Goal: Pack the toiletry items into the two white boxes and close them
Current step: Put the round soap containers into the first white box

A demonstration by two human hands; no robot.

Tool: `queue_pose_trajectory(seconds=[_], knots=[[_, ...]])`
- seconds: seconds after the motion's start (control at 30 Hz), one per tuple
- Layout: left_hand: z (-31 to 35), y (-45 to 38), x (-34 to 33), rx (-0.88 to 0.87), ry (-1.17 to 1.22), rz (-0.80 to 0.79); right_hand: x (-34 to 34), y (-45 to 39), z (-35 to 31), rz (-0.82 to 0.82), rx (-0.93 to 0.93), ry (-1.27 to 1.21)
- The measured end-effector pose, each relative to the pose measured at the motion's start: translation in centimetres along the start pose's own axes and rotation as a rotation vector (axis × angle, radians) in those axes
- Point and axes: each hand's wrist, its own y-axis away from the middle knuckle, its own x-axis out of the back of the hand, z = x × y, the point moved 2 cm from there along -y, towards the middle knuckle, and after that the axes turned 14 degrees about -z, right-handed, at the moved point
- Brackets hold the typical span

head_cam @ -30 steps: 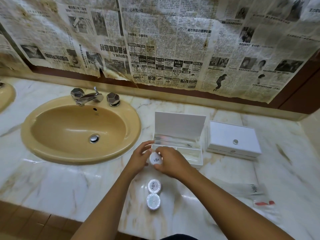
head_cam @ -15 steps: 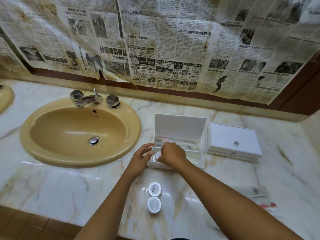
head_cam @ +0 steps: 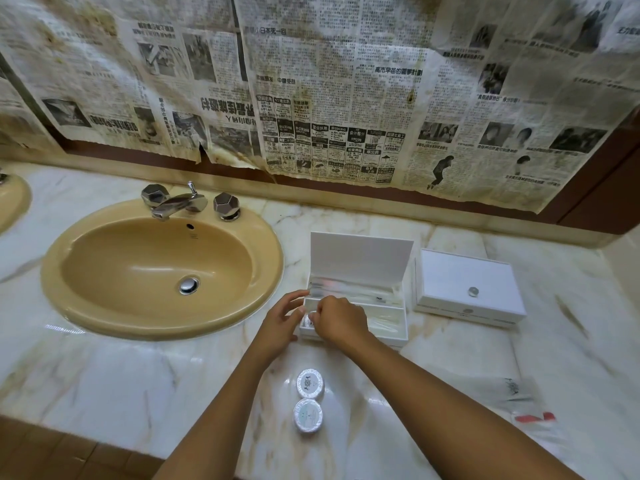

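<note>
An open white box (head_cam: 389,337) stands on the marble counter with its lid (head_cam: 360,258) upright and clear-wrapped items inside. My right hand (head_cam: 341,320) is over its left end, fingers curled on a small round wrapped soap (head_cam: 307,320) that is down in the left compartment. My left hand (head_cam: 281,323) is beside the box's left wall with its fingers loosely spread, touching the edge. A second white box (head_cam: 460,282) with a round silver knob stands closed to the right. Two more round wrapped soaps (head_cam: 310,383) (head_cam: 308,415) lie on the counter nearer to me.
A tan oval sink (head_cam: 159,268) with a chrome faucet (head_cam: 178,202) fills the left of the counter. Clear plastic packets (head_cam: 512,389), one with a red strip (head_cam: 535,417), lie at the right front. Old newspaper covers the wall behind.
My right hand carried the round soap from above the counter forward and down into the left end of the open box. My left hand followed to the box's left edge.
</note>
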Motion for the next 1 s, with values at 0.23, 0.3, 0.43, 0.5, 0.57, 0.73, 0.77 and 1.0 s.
queue_pose_trajectory(seconds=[0.23,0.3,0.43,0.5,0.57,0.73,0.77,1.0], knots=[[-0.1,0.0,-0.1,-0.002,0.007,0.0,-0.2,0.6,0.3,-0.034,0.004,0.01],[-0.2,0.0,0.0,0.002,0.003,0.004,0.0,1.0,0.3,-0.004,0.017,0.016],[-0.2,0.0,0.0,-0.001,-0.007,-0.006,0.9,2.3,-0.2,0.118,0.117,0.013],[-0.1,0.0,0.0,-0.006,-0.013,-0.004,1.4,3.1,-0.6,0.155,0.227,-0.062],[-0.2,-0.1,0.0,0.001,-0.008,-0.002,1.5,4.1,-0.8,0.117,0.326,-0.138],[-0.4,-0.1,0.1,-0.018,0.008,-0.006,0.1,5.1,-0.4,-0.133,0.414,0.0],[-0.4,0.0,0.0,-0.017,0.005,-0.002,-0.2,5.1,-0.2,-0.191,0.409,0.043],[-0.1,0.1,-0.1,0.006,0.0,-0.001,-1.7,5.6,0.5,-0.339,0.405,0.242]])
